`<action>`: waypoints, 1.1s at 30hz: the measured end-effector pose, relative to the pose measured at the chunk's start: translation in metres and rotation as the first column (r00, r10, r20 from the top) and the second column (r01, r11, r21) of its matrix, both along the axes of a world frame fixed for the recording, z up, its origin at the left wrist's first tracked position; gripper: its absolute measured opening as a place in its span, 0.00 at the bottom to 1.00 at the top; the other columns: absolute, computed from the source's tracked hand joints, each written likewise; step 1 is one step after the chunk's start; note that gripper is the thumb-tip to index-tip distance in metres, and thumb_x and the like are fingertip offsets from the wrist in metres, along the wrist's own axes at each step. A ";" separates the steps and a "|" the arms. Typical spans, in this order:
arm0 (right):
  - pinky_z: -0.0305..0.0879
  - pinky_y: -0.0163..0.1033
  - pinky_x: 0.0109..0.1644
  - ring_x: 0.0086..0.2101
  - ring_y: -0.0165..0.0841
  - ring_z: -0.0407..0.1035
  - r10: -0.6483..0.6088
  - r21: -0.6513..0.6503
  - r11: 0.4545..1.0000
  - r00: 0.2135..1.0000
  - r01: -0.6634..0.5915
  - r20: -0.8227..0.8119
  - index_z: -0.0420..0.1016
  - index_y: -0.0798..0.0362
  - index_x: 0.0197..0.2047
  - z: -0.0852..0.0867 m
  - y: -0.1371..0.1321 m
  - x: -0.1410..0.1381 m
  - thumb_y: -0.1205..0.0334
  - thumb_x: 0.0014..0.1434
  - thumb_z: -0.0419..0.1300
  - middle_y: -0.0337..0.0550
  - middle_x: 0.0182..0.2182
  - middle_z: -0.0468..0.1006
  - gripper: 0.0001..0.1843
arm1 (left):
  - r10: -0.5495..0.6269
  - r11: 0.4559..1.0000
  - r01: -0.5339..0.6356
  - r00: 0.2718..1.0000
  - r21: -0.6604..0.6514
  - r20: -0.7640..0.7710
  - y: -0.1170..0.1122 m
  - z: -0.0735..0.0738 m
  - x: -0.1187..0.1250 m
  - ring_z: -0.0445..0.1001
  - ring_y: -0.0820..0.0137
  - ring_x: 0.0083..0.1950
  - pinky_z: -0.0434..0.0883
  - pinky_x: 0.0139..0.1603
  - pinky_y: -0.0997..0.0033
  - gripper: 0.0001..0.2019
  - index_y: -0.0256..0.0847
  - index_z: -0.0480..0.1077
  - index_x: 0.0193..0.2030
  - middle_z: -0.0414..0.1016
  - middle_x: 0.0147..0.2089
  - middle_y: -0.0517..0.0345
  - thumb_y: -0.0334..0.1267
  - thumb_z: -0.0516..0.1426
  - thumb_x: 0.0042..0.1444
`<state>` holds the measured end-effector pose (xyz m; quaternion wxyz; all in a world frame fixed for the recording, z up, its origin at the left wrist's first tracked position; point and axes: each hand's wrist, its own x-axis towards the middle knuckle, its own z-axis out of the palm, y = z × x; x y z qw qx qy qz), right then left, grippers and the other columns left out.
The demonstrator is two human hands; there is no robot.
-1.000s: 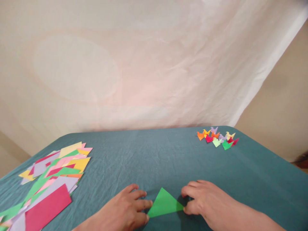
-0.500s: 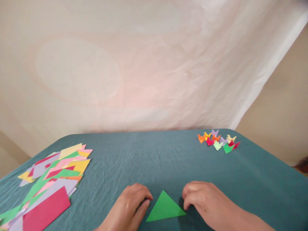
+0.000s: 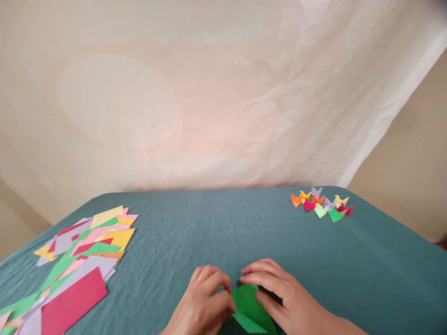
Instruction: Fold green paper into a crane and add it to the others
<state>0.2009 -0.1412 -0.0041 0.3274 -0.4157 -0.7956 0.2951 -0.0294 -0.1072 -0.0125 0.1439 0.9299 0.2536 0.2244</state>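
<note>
A folded piece of green paper (image 3: pixel 248 300) is between my hands at the table's near edge, with one layer lifted so that a fold stands partly open. My left hand (image 3: pixel 206 300) is closed, its thumb and fingertips pinching the paper's left corner. My right hand (image 3: pixel 284 298) curves around the right side, thumb against the paper and fingers over its top. The paper's lower part runs out of view.
Many loose coloured paper sheets (image 3: pixel 75 300) lie in an overlapping heap on the left. Several small folded paper birds (image 3: pixel 321 210) stand in a cluster at the far right of the green cloth-covered table (image 3: pixel 195 228). A pale hanging cloth (image 3: pixel 209 93) rises behind.
Both hands have closed in on the green paper, which lay flat as a triangle between them. It is now held and one layer is raised. The view has shifted slightly.
</note>
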 end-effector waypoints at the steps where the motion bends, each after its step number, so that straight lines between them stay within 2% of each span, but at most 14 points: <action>1: 0.61 0.40 0.55 0.49 0.33 0.65 -0.007 0.010 1.000 1.000 0.007 0.002 0.71 0.50 0.51 0.000 0.000 -0.001 0.72 0.59 0.54 0.45 0.47 0.74 0.17 | -0.033 0.999 0.033 0.999 0.037 -0.008 0.001 0.002 -0.001 0.66 0.66 0.44 0.63 0.46 0.65 0.11 0.44 0.68 0.36 0.71 0.41 0.55 0.25 0.48 0.58; 3: 0.63 0.39 0.52 0.46 0.34 0.67 -0.055 -0.032 0.998 0.998 0.055 0.008 0.72 0.50 0.50 0.000 0.001 -0.003 0.71 0.56 0.58 0.44 0.45 0.75 0.18 | -0.085 0.992 0.087 0.996 0.093 -0.029 0.002 0.004 -0.003 0.66 0.65 0.45 0.62 0.48 0.62 0.12 0.44 0.68 0.37 0.72 0.41 0.55 0.25 0.48 0.58; 5: 0.66 0.35 0.44 0.38 0.32 0.70 -0.123 -0.115 0.985 0.992 0.125 0.024 0.74 0.49 0.47 -0.003 0.001 -0.003 0.71 0.54 0.59 0.40 0.39 0.78 0.16 | -0.094 0.986 0.098 0.995 0.135 -0.036 0.004 0.006 -0.005 0.66 0.65 0.46 0.61 0.52 0.59 0.11 0.43 0.68 0.38 0.72 0.42 0.55 0.25 0.47 0.58; 8: 0.66 0.32 0.33 0.28 0.29 0.70 -0.214 -0.190 0.957 0.976 0.219 0.049 0.75 0.48 0.45 -0.008 0.003 -0.003 0.70 0.56 0.56 0.35 0.29 0.77 0.14 | -0.023 0.980 0.033 0.998 0.198 -0.053 0.006 0.009 -0.006 0.67 0.64 0.49 0.58 0.57 0.56 0.11 0.42 0.68 0.36 0.74 0.44 0.54 0.26 0.47 0.58; 10: 0.63 0.30 0.28 0.23 0.28 0.68 -0.236 -0.238 0.942 0.971 0.236 0.028 0.75 0.48 0.46 -0.012 0.004 -0.003 0.68 0.58 0.54 0.33 0.22 0.74 0.14 | 0.021 0.969 0.004 0.995 0.246 -0.098 0.007 0.009 -0.006 0.67 0.62 0.53 0.57 0.59 0.54 0.11 0.42 0.68 0.39 0.74 0.47 0.53 0.26 0.47 0.59; 13: 0.61 0.28 0.22 0.18 0.26 0.67 -0.248 -0.334 0.916 0.968 0.224 -0.032 0.74 0.50 0.47 -0.019 0.004 -0.002 0.64 0.62 0.50 0.33 0.20 0.74 0.14 | -0.031 0.929 0.093 0.984 0.357 -0.176 0.007 0.001 -0.004 0.65 0.61 0.58 0.57 0.61 0.53 0.15 0.42 0.67 0.49 0.71 0.54 0.51 0.27 0.47 0.60; 14: 0.61 0.28 0.21 0.17 0.26 0.68 -0.259 -0.346 0.909 0.965 0.232 -0.035 0.75 0.50 0.47 -0.021 0.004 -0.002 0.62 0.63 0.50 0.34 0.20 0.74 0.14 | -0.069 0.901 0.134 0.983 0.412 -0.169 0.006 -0.005 -0.003 0.66 0.62 0.57 0.57 0.61 0.52 0.14 0.42 0.67 0.50 0.72 0.53 0.51 0.28 0.47 0.61; 16: 0.60 0.28 0.20 0.17 0.27 0.68 -0.281 -0.331 0.906 0.960 0.265 -0.002 0.76 0.50 0.44 -0.023 0.004 -0.001 0.61 0.63 0.49 0.35 0.20 0.74 0.15 | -0.074 0.867 0.121 0.991 0.483 -0.116 0.005 -0.018 -0.002 0.69 0.64 0.53 0.54 0.63 0.51 0.13 0.43 0.69 0.43 0.76 0.44 0.55 0.27 0.46 0.61; 17: 0.60 0.28 0.20 0.17 0.27 0.69 -0.287 -0.303 0.910 0.958 0.281 0.027 0.77 0.50 0.42 -0.023 0.004 0.000 0.62 0.63 0.49 0.35 0.19 0.74 0.14 | -0.065 0.865 0.110 0.992 0.491 -0.107 0.005 -0.024 -0.002 0.71 0.64 0.52 0.54 0.64 0.51 0.13 0.42 0.69 0.39 0.77 0.41 0.56 0.26 0.45 0.61; 19: 0.62 0.29 0.25 0.21 0.28 0.71 -0.287 -0.216 0.929 0.954 0.299 0.086 0.77 0.50 0.40 -0.021 0.004 0.002 0.65 0.62 0.49 0.35 0.21 0.75 0.14 | -0.054 0.876 0.098 0.993 0.473 -0.105 0.006 -0.032 -0.003 0.72 0.64 0.48 0.55 0.63 0.51 0.13 0.42 0.69 0.36 0.76 0.38 0.56 0.26 0.45 0.61; 22: 0.64 0.32 0.34 0.30 0.30 0.71 -0.257 -0.058 0.960 0.948 0.272 0.189 0.77 0.49 0.38 -0.017 0.003 0.006 0.72 0.59 0.50 0.38 0.29 0.76 0.15 | -0.056 0.920 0.097 0.992 0.379 -0.116 0.008 -0.035 -0.003 0.73 0.65 0.47 0.61 0.60 0.55 0.12 0.41 0.68 0.37 0.77 0.41 0.54 0.28 0.45 0.61; 25: 0.65 0.34 0.40 0.35 0.30 0.70 -0.199 0.008 0.979 0.940 0.205 0.276 0.75 0.49 0.41 -0.012 0.000 0.010 0.76 0.56 0.49 0.40 0.36 0.74 0.19 | -0.070 0.965 0.091 0.993 0.246 -0.093 0.009 -0.030 -0.002 0.73 0.64 0.47 0.67 0.54 0.60 0.10 0.40 0.68 0.45 0.76 0.46 0.52 0.33 0.48 0.61; 29: 0.62 0.42 0.54 0.50 0.35 0.63 -0.168 0.102 0.985 0.924 0.141 0.344 0.73 0.49 0.47 -0.006 -0.003 0.013 0.80 0.52 0.49 0.44 0.53 0.67 0.25 | -0.076 0.987 0.089 0.992 0.137 -0.096 0.009 -0.022 -0.002 0.72 0.61 0.49 0.69 0.50 0.60 0.17 0.40 0.63 0.56 0.73 0.52 0.49 0.37 0.51 0.61; 33: 0.58 0.44 0.58 0.54 0.37 0.58 -0.083 0.141 0.990 0.911 0.028 0.404 0.69 0.48 0.55 0.000 -0.001 0.015 0.79 0.54 0.51 0.41 0.56 0.67 0.28 | -0.097 0.990 0.116 0.974 0.081 -0.204 0.010 -0.007 -0.002 0.71 0.60 0.49 0.69 0.50 0.60 0.21 0.41 0.59 0.61 0.70 0.57 0.49 0.35 0.52 0.60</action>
